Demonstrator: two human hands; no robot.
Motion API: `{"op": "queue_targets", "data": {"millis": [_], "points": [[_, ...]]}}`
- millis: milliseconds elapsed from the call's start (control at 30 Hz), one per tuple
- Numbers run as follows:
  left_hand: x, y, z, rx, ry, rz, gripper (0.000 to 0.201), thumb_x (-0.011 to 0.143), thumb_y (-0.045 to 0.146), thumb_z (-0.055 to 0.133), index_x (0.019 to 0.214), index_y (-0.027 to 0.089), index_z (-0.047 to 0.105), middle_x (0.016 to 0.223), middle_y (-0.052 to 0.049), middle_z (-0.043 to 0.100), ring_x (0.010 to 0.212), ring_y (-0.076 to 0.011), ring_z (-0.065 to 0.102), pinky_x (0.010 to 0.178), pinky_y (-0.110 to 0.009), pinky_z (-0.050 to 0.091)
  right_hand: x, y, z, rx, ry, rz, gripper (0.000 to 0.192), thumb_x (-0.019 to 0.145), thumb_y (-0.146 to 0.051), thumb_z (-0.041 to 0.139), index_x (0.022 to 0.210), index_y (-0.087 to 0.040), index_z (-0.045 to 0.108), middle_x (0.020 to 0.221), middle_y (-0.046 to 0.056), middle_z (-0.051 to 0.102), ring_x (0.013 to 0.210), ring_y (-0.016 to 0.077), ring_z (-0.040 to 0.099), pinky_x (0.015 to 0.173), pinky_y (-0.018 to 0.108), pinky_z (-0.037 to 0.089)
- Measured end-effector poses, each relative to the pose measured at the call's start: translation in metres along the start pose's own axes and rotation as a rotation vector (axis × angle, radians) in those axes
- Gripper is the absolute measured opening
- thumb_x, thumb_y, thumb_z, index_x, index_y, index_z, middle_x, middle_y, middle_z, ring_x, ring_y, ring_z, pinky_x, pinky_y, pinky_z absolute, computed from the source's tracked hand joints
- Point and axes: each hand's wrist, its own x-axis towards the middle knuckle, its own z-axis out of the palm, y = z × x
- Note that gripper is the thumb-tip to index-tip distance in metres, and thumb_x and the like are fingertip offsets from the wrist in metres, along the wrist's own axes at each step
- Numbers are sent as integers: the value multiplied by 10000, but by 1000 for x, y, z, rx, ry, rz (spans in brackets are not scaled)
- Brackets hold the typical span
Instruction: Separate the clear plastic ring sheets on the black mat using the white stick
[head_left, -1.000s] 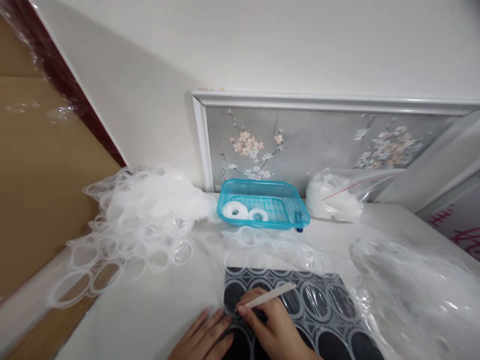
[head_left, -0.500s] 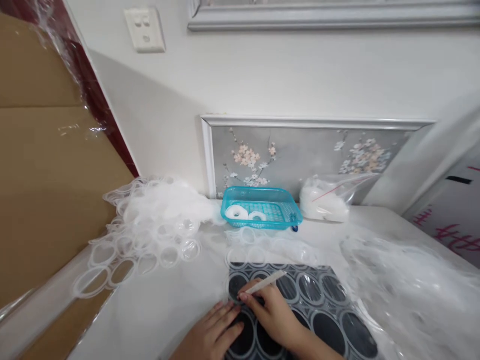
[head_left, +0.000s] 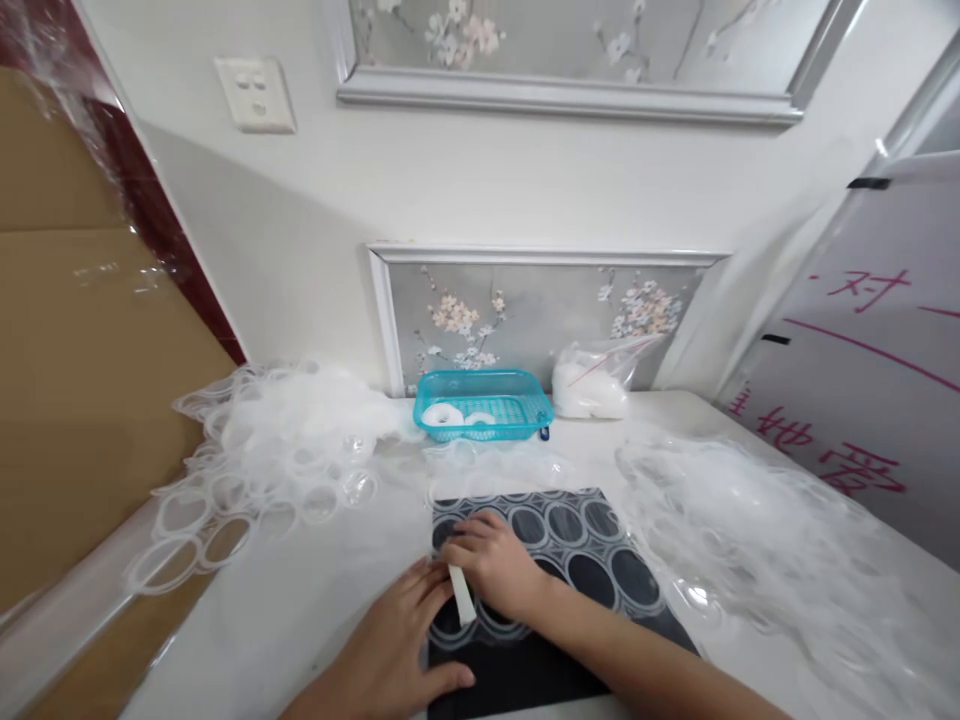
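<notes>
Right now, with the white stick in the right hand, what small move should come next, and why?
Probably slide the white stick under the nearest ring's edge. The right hand holds it low over the dark mat of rings, and the left hand lies flat on the mat's near edge, steadying it.

A white wall (head_left: 480,180) carries a white switch plate (head_left: 253,94) and two silver-framed floral panels (head_left: 525,315); a brown cardboard sheet (head_left: 75,380) leans left, a white board with red writing (head_left: 862,380) right, above a white table (head_left: 300,620)

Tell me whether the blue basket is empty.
No: two white rings lie inside the blue basket.
</notes>
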Motion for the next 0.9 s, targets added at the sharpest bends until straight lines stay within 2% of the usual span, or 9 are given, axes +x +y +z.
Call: {"op": "queue_targets", "data": {"millis": [33, 67, 133, 200, 333, 467, 633, 800, 900], "points": [[1, 1, -3, -23, -20, -10, 877, 693, 745, 607, 1354, 175, 518, 1390, -164, 503, 1271, -379, 479, 1039, -562, 411, 10, 10, -10, 12, 79, 42, 137, 888, -200, 542, 893, -211, 679, 833, 53, 735, 888, 212, 651, 873, 359, 448], [1, 2, -5, -42, -36, -17, 874, 693, 749, 603, 1346, 174, 526, 1402, -161, 491, 1284, -377, 464, 1053, -564, 393, 21, 22, -22, 36, 242, 193, 158, 886, -217, 537, 852, -214, 691, 793, 55, 728, 815, 202, 654, 841, 348, 462], [1, 2, -8, -60, -49, -31, 822, 713, 739, 595, 1314, 180, 558, 1400, -146, 499, 1296, -364, 454, 1066, -547, 386, 39, 45, -47, 34, 415, 353, 368, 967, -208, 321, 967, -160, 686, 942, 137, 717, 905, 249, 646, 837, 405, 458], [2, 1, -9, -60, -7, -48, 696, 770, 677, 593, 1275, 198, 588, 1344, -123, 564, 1278, -339, 484, 1048, -517, 423, 44, 56, -65, 59, 484, 437, 480, 993, -231, 202, 1017, -126, 670, 1085, 180, 681, 1026, 281, 622, 847, 427, 461], [10, 5, -11, -23, 152, 3, 452, 892, 520, 543, 1225, 223, 613, 1249, -92, 643, 1174, -284, 587, 979, -472, 503, 7, 33, -63, 205, 307, 391, 288, 940, -310, 473, 807, -189, 697, 881, 55, 736, 852, 206, 689, 761, 288, 519], [31, 24, -16, 81, 152, 209, 504, 897, 531, 530, 1260, 185, 582, 1276, -106, 623, 1180, -280, 584, 1003, -467, 486, -36, 0, -39, 476, 145, 450, 261, 939, -321, 500, 857, -180, 703, 872, 56, 729, 842, 197, 680, 782, 299, 524], [43, 38, -6, 220, 136, 291, 535, 878, 531, 562, 1236, 134, 593, 1237, -131, 645, 1133, -283, 617, 981, -438, 512, -47, 4, -32, 585, 220, 521, 256, 927, -352, 528, 880, -176, 709, 914, 71, 723, 904, 217, 665, 832, 329, 512], [33, 24, 10, 300, 283, 301, 452, 916, 469, 535, 1240, 161, 592, 1325, -113, 584, 1197, -278, 574, 955, -417, 540, -47, 14, -42, 340, 604, 628, 280, 950, -358, 479, 1010, -193, 698, 1046, 102, 691, 1064, 249, 592, 954, 398, 450], [32, 20, 13, 282, 280, 306, 475, 907, 492, 538, 1242, 158, 588, 1301, -112, 604, 1179, -276, 588, 941, -420, 549, -46, 11, -41, 346, 439, 509, 240, 942, -318, 502, 1002, -216, 711, 1019, 83, 708, 1096, 246, 575, 959, 394, 443]]}}
